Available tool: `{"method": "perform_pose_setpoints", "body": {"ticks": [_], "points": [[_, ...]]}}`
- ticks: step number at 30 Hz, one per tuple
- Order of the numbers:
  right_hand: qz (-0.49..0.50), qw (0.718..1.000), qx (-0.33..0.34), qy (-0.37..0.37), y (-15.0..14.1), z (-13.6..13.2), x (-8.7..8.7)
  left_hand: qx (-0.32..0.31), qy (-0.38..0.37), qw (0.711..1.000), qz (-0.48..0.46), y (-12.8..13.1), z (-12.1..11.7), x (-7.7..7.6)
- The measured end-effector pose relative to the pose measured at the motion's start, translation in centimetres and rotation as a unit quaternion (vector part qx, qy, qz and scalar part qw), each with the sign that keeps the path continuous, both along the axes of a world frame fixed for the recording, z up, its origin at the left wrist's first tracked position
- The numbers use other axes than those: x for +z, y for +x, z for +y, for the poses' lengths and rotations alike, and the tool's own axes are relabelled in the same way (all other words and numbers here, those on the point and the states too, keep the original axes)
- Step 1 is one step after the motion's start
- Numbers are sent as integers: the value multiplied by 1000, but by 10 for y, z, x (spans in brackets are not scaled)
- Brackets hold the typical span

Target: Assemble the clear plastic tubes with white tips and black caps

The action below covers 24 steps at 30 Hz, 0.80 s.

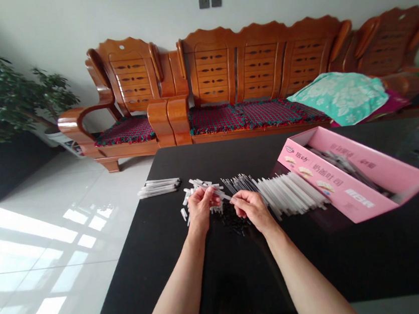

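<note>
Over the middle of the table, my left hand (199, 211) is closed on a slim whitish pen barrel (222, 194) between thumb and fingers. My right hand (252, 208) pinches the barrel's right end; any small part between those fingertips is too small to make out. Beneath and around my left hand are short white pen caps (184, 214). A heap of tiny black plugs (235, 223) lies below the gap between my hands. Behind my right hand are thin dark refills (241, 183), and to its right a row of translucent white barrels (291, 194).
Several pens (159, 187) lie side by side at the left edge of the black table (151, 274). A pink box (318, 177) with grey items inside stands at the right. Wooden seats (215, 75) line the wall; a plant (1, 95) stands left.
</note>
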State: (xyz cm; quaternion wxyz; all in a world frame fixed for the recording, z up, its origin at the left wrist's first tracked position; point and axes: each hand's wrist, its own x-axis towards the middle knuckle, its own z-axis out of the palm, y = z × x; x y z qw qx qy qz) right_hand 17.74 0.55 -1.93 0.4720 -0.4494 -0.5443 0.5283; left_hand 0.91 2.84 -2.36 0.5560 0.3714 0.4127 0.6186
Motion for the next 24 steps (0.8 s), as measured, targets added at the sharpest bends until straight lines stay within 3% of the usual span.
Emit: {"method": "perform_pose_setpoints", "body": {"ticks": [24], "points": [[-17, 1000, -1, -16, 0, 0, 4, 12, -2, 1000, 8, -3, 0, 2]]}}
